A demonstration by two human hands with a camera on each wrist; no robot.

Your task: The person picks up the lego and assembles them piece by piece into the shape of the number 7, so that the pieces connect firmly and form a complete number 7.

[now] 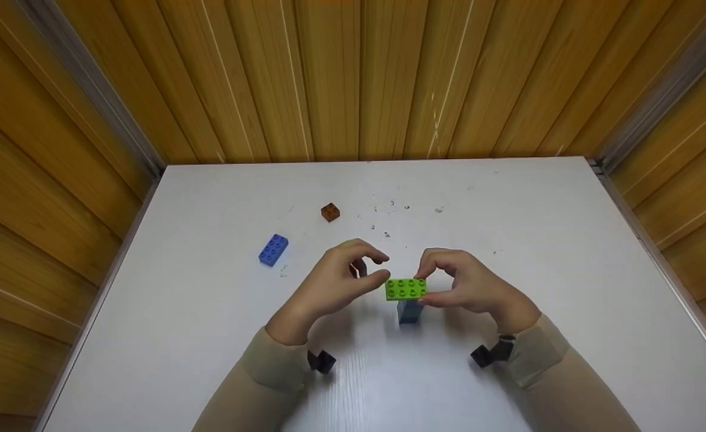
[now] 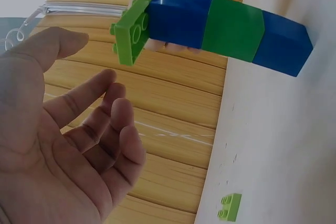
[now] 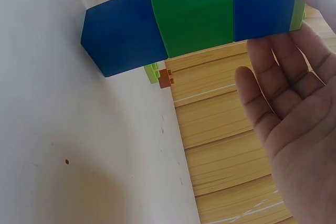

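A tower of blue, green and blue bricks (image 2: 233, 29) stands on the table. Across its top lies a flat lime-green brick (image 1: 406, 289) with studs up, jutting out past the tower in the left wrist view. My right hand (image 1: 470, 285) pinches the right end of this lime-green brick between thumb and index finger; its other fingers show beside the upper blue brick (image 3: 262, 6) in the right wrist view. Just off the brick's left end, my left hand (image 1: 347, 273) holds nothing, thumb and fingers apart and loosely bent.
On the white table (image 1: 209, 336) lie a blue brick (image 1: 274, 249) to the left and a small brown brick (image 1: 330, 212) farther back. A small lime-green brick (image 2: 230, 206) also shows on the table in the left wrist view. Wood-patterned walls (image 1: 329, 78) enclose the back and sides.
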